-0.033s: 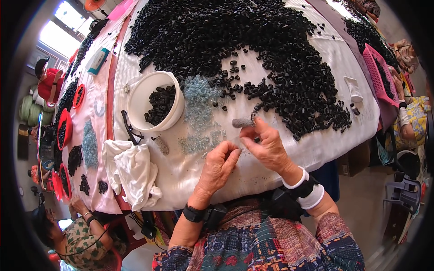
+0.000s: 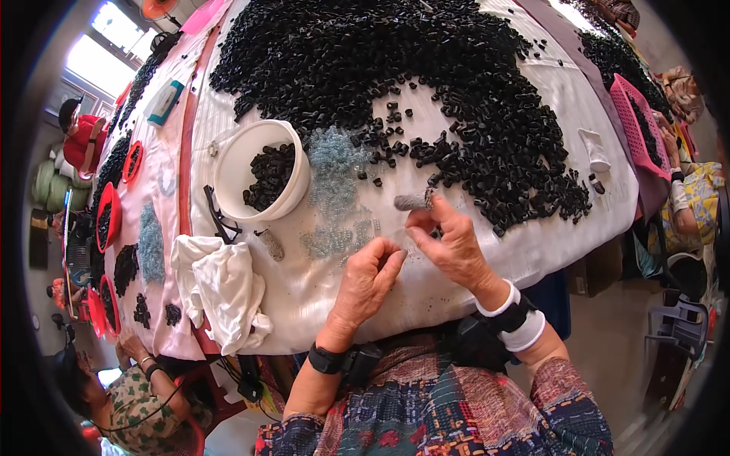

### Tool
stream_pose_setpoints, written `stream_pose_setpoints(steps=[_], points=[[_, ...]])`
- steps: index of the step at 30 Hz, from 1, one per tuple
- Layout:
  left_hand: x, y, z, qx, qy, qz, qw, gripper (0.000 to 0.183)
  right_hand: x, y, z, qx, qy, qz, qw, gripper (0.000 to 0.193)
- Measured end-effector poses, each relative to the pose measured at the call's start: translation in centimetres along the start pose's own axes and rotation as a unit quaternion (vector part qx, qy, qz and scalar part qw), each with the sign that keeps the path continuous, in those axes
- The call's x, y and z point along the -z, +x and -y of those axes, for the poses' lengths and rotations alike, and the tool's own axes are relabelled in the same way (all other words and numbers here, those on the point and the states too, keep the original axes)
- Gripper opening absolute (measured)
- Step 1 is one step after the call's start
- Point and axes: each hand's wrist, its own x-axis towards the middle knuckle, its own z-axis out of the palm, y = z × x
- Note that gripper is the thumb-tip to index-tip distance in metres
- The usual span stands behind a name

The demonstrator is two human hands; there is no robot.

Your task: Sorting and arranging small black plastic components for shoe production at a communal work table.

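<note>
My left hand [image 2: 370,278] is over the near part of the white-covered table, thumb and forefinger pinched together. Anything between those tips is too small to make out. Close by on the right, my right hand [image 2: 455,248] has its fingers curled, with a dark spot showing among them that I cannot identify. A grey finger sleeve [image 2: 411,203] with a patterned edge covers its forefinger, which points left. Clear bluish small rings or beads [image 2: 334,175] lie beyond my left hand. Small black plastic parts [image 2: 487,175] are heaped beyond both hands.
Left of the beads stands a white tub [image 2: 298,186] partly filled with black parts. Nearby are a crumpled white cloth [image 2: 220,292], black-framed glasses [image 2: 218,216] and a grey patterned piece [image 2: 271,245]. A pink basket [image 2: 620,95] is at right. Other people sit at both sides.
My right hand has shifted very slightly to the right, its sleeved forefinger a little higher. The left hand has stayed in place.
</note>
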Motion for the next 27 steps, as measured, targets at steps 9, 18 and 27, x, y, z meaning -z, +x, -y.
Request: stream_pose_setpoints(steps=[9, 18, 27], points=[[-0.8, 0.7, 0.4, -0.063, 0.155, -0.075, 0.983, 0.014, 0.7, 0.2, -2.2, 0.228, -0.37, -0.047, 0.899, 0.017], [-0.7, 0.5, 0.5, -0.014, 0.131, -0.106, 0.986, 0.014, 4.7, -0.6, -1.9, 0.225, -0.317, -0.098, 0.916, 0.019], [-0.5, 0.3, 0.7, -0.021, 0.093, -0.099, 0.991, 0.015, 3.1, -1.5, -1.7, 0.273, -0.43, -0.008, 0.86, 0.022]])
